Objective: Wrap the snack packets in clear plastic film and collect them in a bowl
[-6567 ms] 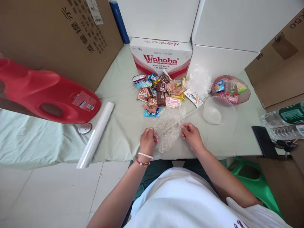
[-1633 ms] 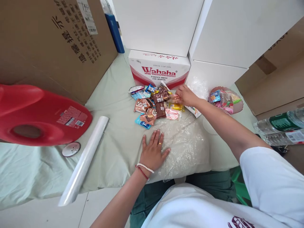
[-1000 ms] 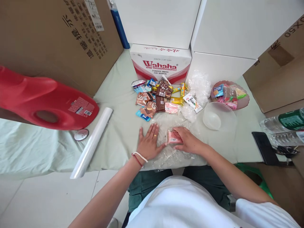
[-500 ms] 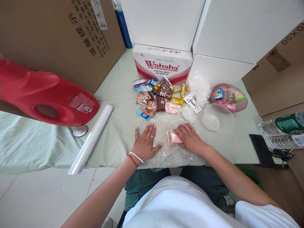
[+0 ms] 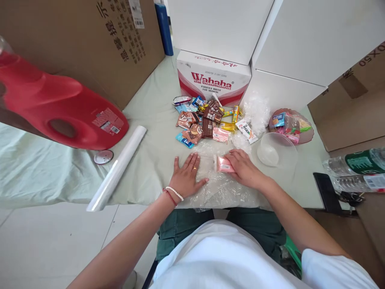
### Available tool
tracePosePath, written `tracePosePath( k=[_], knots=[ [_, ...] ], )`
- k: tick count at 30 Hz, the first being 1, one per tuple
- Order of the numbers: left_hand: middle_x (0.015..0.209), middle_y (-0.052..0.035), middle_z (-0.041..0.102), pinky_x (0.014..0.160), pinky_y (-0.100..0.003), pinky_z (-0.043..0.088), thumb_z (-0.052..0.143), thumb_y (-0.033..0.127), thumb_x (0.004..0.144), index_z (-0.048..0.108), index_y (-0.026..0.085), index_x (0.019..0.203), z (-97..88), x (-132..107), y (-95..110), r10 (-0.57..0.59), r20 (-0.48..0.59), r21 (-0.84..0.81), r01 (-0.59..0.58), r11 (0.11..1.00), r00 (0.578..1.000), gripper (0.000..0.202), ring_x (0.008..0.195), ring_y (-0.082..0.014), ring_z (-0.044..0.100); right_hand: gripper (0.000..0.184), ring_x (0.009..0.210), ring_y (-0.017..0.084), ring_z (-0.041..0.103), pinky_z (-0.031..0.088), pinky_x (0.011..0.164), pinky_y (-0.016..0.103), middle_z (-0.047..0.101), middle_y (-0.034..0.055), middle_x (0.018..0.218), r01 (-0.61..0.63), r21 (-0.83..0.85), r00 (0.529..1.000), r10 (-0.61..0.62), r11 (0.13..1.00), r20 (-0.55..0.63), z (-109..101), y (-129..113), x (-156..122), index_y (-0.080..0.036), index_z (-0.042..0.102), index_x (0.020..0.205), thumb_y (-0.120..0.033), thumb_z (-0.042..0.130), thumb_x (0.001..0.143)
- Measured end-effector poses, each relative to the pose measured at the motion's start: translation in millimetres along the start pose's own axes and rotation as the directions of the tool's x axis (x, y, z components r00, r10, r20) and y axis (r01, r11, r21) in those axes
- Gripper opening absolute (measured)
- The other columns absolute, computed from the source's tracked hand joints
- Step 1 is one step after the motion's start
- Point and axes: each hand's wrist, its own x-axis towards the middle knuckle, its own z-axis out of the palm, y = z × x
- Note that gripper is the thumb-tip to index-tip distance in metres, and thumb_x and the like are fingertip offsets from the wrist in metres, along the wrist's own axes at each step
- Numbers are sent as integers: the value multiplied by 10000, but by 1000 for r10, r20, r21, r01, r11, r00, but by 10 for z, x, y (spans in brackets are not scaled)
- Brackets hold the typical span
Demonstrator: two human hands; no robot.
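My left hand (image 5: 187, 176) lies flat with its fingers spread on a sheet of clear plastic film (image 5: 207, 196) near the table's front edge. My right hand (image 5: 243, 168) is closed over a small pink snack packet (image 5: 224, 164), whose left part sticks out past the fingers. The packet is on or just above the film; I cannot tell which. Just beyond both hands is a pile of wrapped snacks, among them brown packets (image 5: 207, 128), a pink packet (image 5: 221, 135) and a white packet (image 5: 247, 131).
A clear plastic bowl (image 5: 288, 154) stands right of my right hand, before a pink dish (image 5: 308, 138) of snacks. Crumpled clear plastic (image 5: 257, 110) and a Wahaha carton (image 5: 215, 78) stand behind. A film roll (image 5: 118, 166) and red jug (image 5: 72, 108) are left; a phone (image 5: 326, 192) and bottles (image 5: 361, 161) right.
The whole view has shifted slightly. Both hands keep about the same places on the film, and the right one still holds the pink snack packet.
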Motion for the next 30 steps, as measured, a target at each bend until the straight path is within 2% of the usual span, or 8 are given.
tracePosePath(
  k=[4, 7, 11, 14, 18, 23, 28, 30],
  knots=[
    [1704, -208, 253, 1263, -701, -41, 385, 681, 989, 261, 133, 1653, -1, -3, 2, -2, -14, -4, 2, 1000, 1000, 870, 1592, -365, 264, 627, 1444, 380, 381, 226, 1229, 633, 543, 239, 1452, -5, -65, 993, 13, 998, 118, 244, -138, 134, -87, 472, 1493, -402, 641, 977],
    [1703, -206, 257, 1265, -698, -39, 407, 664, 986, 273, 133, 1650, -9, -4, 7, 1, -8, -15, -1, 1000, 1000, 860, 1591, -368, 264, 732, 1483, 382, 341, 166, 1250, 643, 516, 233, 1502, -3, -88, 995, 12, 996, 100, 332, -190, 134, -106, 439, 1534, -513, 655, 964],
    [1705, -212, 249, 1261, -695, -75, 433, 653, 983, 263, 115, 1648, -15, -1, 10, -5, -5, -26, 5, 1000, 1000, 872, 1591, -359, 266, 574, 1432, 364, 404, 163, 1248, 635, 575, 220, 1430, 7, -152, 997, 5, 988, 80, 336, -166, 107, -123, 503, 1488, -355, 640, 982],
    [1702, -217, 258, 1257, -703, -72, 463, 656, 970, 260, 119, 1650, -9, 3, 7, -10, -9, -38, 9, 999, 1000, 889, 1584, -375, 280, 544, 1394, 367, 429, 204, 1239, 616, 585, 229, 1396, 0, -156, 997, 13, 988, 78, 309, -79, 67, -95, 531, 1452, -302, 648, 963],
    [1702, -218, 265, 1254, -715, -55, 475, 667, 960, 256, 111, 1649, -1, 5, 0, 1, -14, -48, -2, 999, 1000, 912, 1581, -383, 285, 582, 1378, 365, 432, 262, 1222, 585, 566, 235, 1396, -30, -104, 999, 34, 994, 41, 283, -26, 41, -76, 508, 1470, -379, 623, 986],
    [1697, -220, 279, 1260, -706, -34, 466, 653, 968, 248, 118, 1654, 1, -7, -1, -3, -27, -33, 2, 999, 1000, 896, 1582, -387, 279, 631, 1406, 375, 418, 193, 1232, 643, 554, 240, 1429, -21, -126, 996, 33, 992, 88, 329, -115, 113, -97, 463, 1526, -368, 627, 980],
    [1701, -217, 260, 1270, -683, -48, 425, 665, 980, 245, 101, 1651, 3, -17, -3, 4, -19, -5, -4, 1000, 1000, 895, 1592, -359, 264, 829, 1472, 386, 356, 144, 1243, 672, 484, 244, 1536, 13, -78, 999, -9, 997, 46, 361, -119, 92, -111, 391, 1584, -591, 632, 953],
    [1703, -213, 256, 1271, -678, -47, 411, 667, 983, 249, 113, 1653, 6, -17, -7, 4, -13, 5, -4, 1000, 1000, 884, 1595, -355, 257, 736, 1481, 374, 348, 117, 1250, 675, 505, 217, 1532, 35, -80, 999, -32, 996, 35, 356, -110, 62, -135, 402, 1585, -522, 600, 992]
  ],
)
